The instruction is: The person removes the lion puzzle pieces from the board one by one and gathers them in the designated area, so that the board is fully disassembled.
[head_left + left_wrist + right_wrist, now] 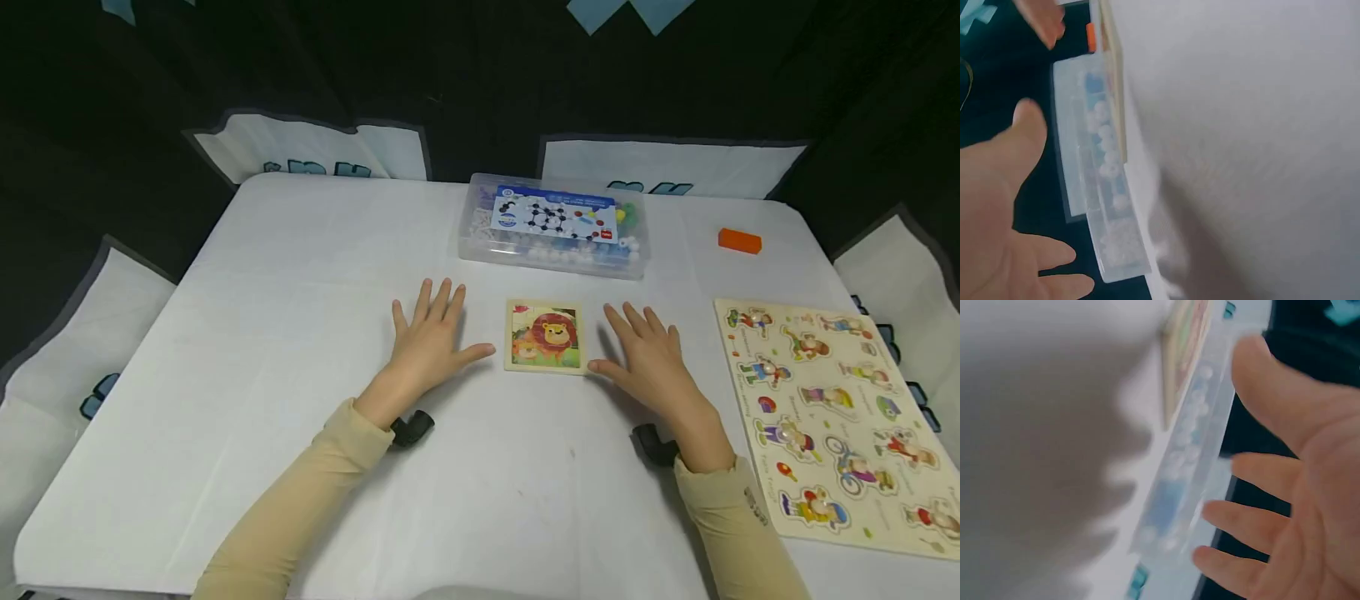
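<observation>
A small square lion jigsaw puzzle (pixel 546 337) in a pale wooden frame lies on the white table between the two hands. To its left, the left hand (pixel 429 342) has its fingers spread and its thumb pointing toward the frame. The right hand (pixel 647 360) is spread on the other side, thumb tip right at the puzzle's right edge. Both hands hold nothing. In the left wrist view the left thumb (pixel 1027 134) stands out straight over the table side. The right wrist view shows the right palm (pixel 1329 481) with straight fingers, beside the puzzle's edge (pixel 1169 381).
Behind the puzzle sits a clear plastic case (pixel 551 258) of small beads with a molecule-picture label. An orange block (pixel 739 242) lies at the back right. A large wooden picture board (pixel 813 450) covers the right side. Black cloth (pixel 480 75) hangs behind the table.
</observation>
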Action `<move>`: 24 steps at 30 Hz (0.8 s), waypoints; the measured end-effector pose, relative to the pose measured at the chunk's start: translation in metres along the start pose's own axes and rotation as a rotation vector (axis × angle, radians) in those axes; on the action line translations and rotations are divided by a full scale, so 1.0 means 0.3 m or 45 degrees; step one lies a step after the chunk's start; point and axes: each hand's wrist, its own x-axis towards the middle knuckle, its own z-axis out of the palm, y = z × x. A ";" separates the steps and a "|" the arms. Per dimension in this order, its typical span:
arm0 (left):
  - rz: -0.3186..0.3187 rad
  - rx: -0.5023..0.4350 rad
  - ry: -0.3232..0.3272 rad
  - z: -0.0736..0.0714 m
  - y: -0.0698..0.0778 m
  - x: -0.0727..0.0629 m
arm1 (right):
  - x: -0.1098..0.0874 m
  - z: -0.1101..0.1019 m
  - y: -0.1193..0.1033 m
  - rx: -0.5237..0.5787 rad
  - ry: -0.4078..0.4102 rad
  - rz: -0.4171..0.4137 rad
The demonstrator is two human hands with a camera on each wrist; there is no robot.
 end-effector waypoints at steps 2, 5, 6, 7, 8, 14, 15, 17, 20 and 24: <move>0.009 0.026 -0.061 0.002 0.004 0.014 | 0.040 -0.009 -0.025 -0.066 -0.072 -0.023; 0.035 0.009 -0.173 0.005 0.014 0.041 | 0.106 -0.022 -0.063 -0.085 -0.187 -0.054; 0.042 -0.002 -0.220 0.007 0.017 0.051 | 0.129 -0.025 -0.076 -0.083 -0.229 -0.066; 0.049 -0.010 -0.266 0.010 0.019 0.061 | 0.151 -0.027 -0.090 -0.082 -0.271 -0.078; 0.051 -0.022 -0.312 0.012 0.022 0.070 | 0.173 -0.029 -0.104 -0.080 -0.313 -0.092; 0.054 -0.014 -0.487 0.024 0.045 0.118 | 0.288 -0.007 -0.159 -0.057 -0.502 -0.202; 0.055 -0.006 -0.502 0.026 0.050 0.123 | 0.301 -0.002 -0.163 -0.050 -0.522 -0.222; 0.049 0.025 -0.533 0.031 0.060 0.128 | 0.320 0.005 -0.170 -0.035 -0.561 -0.252; 0.044 0.065 -0.559 0.035 0.069 0.129 | 0.336 0.011 -0.181 -0.038 -0.612 -0.273; 0.039 0.087 -0.560 0.030 0.074 0.133 | 0.351 0.007 -0.198 -0.083 -0.646 -0.270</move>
